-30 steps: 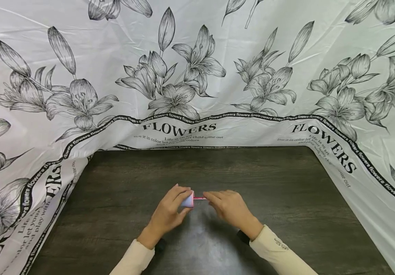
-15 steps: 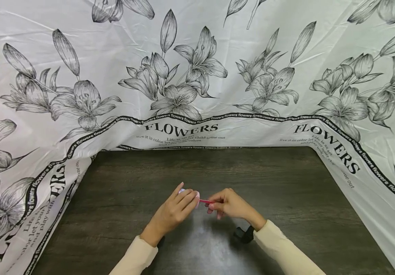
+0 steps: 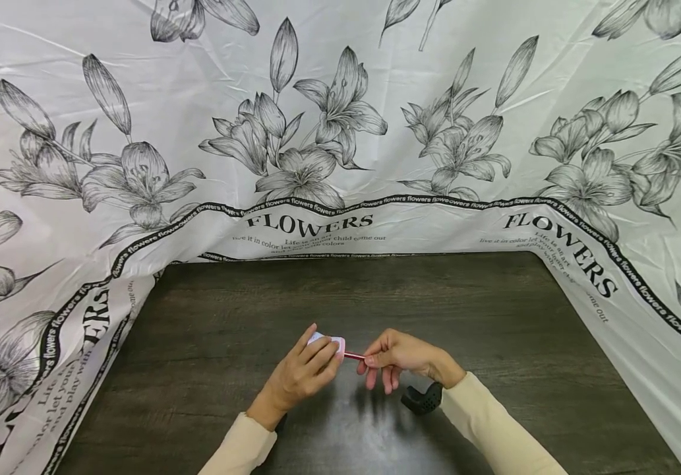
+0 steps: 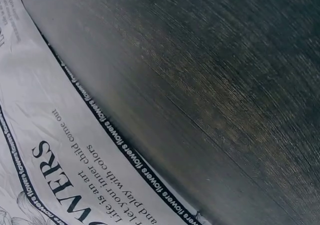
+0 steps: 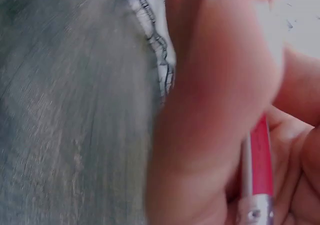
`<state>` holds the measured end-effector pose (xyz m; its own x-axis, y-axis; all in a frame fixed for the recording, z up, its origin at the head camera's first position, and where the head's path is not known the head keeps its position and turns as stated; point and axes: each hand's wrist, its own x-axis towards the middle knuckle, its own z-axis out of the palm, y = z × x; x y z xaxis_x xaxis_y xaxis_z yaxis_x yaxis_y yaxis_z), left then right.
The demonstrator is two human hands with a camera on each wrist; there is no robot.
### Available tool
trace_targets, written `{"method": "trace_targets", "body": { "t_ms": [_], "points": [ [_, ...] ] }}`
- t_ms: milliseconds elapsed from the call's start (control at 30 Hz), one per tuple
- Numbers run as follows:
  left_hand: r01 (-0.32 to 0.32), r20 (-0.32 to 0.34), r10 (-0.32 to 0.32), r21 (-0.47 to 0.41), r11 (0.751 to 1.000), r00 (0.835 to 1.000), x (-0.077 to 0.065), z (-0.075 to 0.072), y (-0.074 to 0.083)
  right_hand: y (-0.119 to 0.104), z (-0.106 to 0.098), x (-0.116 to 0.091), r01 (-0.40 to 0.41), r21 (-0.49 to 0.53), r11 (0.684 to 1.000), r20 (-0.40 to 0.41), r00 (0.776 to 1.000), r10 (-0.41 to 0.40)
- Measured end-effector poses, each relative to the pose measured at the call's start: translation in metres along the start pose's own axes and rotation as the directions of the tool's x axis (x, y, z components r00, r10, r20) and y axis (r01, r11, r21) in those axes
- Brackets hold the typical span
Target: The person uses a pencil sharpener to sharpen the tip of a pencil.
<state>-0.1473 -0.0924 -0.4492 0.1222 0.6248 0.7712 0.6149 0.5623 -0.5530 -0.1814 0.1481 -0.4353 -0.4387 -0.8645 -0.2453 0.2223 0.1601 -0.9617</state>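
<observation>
My left hand (image 3: 298,375) grips a small lilac and pink pencil sharpener (image 3: 340,344), its fingers wrapped over the top. A red pencil (image 3: 354,356) runs from the sharpener's pink end to my right hand (image 3: 402,357), which pinches it between thumb and index finger while the other fingers hang loosely below. Seen close in the right wrist view, the pencil (image 5: 260,160) has red and pale stripes and a silver metal ferrule, partly behind the thumb. The pencil's tip is hidden. Neither the left hand nor the sharpener appears in the left wrist view.
Both hands are above a dark wood-grain table (image 3: 352,290). White cloth (image 3: 310,231) with printed lilies and lettering hangs around its back and sides. A black wrist mount (image 3: 423,399) sits under the right wrist.
My right hand has rolled over, from knuckles up to thumb side showing, still on the pencil. My left hand has turned the sharpener, covering more of it, and moved slightly right.
</observation>
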Motion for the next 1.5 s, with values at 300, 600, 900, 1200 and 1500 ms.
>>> {"method": "trace_targets", "body": {
  "t_ms": [300, 600, 900, 1200, 1500],
  "points": [
    [0.230, -0.075, -0.233, -0.043, 0.972, 0.970, -0.018, -0.015, -0.016, 0.006, -0.016, -0.027, -0.023, 0.003, 1.000, 0.009, 1.000, 0.023],
    [0.427, -0.119, -0.435, -0.081, 0.900, 0.893, -0.024, -0.013, -0.008, 0.008, -0.016, -0.032, -0.003, -0.066, 0.998, -0.155, 0.988, -0.007],
    [0.755, 0.014, -0.800, -0.340, 0.560, 0.600, -0.022, -0.014, 0.002, 0.007, -0.003, -0.028, -0.007, -0.356, 0.934, -0.468, 0.867, -0.172],
    [0.881, 0.118, -0.918, -0.349, 0.318, 0.378, -0.022, -0.007, 0.008, 0.014, 0.020, -0.014, -0.153, -0.621, 0.769, -0.704, 0.540, -0.461],
    [0.921, 0.312, -0.896, -0.328, 0.212, 0.317, -0.025, 0.000, 0.013, 0.034, 0.025, -0.010, -0.438, -0.683, 0.584, -0.729, 0.359, -0.583]
  ]
}}
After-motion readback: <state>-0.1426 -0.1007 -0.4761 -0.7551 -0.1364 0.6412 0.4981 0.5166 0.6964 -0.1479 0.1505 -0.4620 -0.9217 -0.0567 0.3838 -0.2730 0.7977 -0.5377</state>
